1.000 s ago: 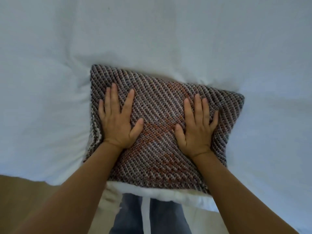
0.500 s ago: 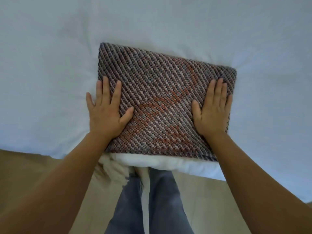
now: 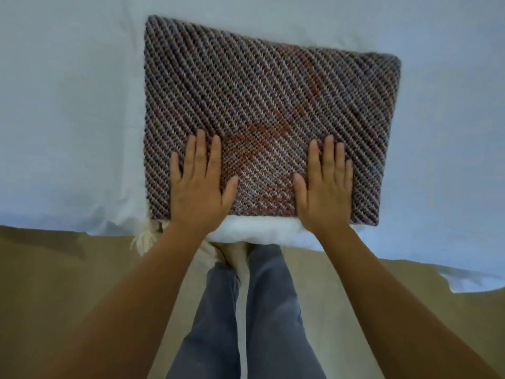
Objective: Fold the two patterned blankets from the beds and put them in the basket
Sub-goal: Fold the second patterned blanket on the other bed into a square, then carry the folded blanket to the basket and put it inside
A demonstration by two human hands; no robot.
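The folded patterned blanket [image 3: 262, 116] lies as a thick, roughly rectangular pad on the bed [image 3: 68, 105], close to its near edge and turned slightly askew, so its far right corner sits lower in view than its far left one. Its weave is coarse and nubbly, with diagonal ribs of dark grey, mauve and cream, and rust-orange streaks cross the middle. The corners are softly rounded and the folded edges look plump. The bed is covered in smooth white fabric with a few shallow creases, and a puffy white roll of it bulges out beneath the blanket's near edge. The left hand [image 3: 199, 187] lies flat on the near left part of the blanket, its fingers [image 3: 201, 149] straight and close together and the thumb spread inward. The right hand [image 3: 325, 190] lies flat on the near right part in the same way, its fingers [image 3: 329, 151] extended and the thumb angled toward the other hand. Neither hand grasps anything, and both palms rest on the knit with the wrists over the bed's edge. A tuft of cream fringe [image 3: 143, 237] hangs off the bed edge just beside the left wrist. Below is a matte tan floor [image 3: 54, 283], where the person's legs in blue-grey denim trousers [image 3: 226, 310] stand against the bed.
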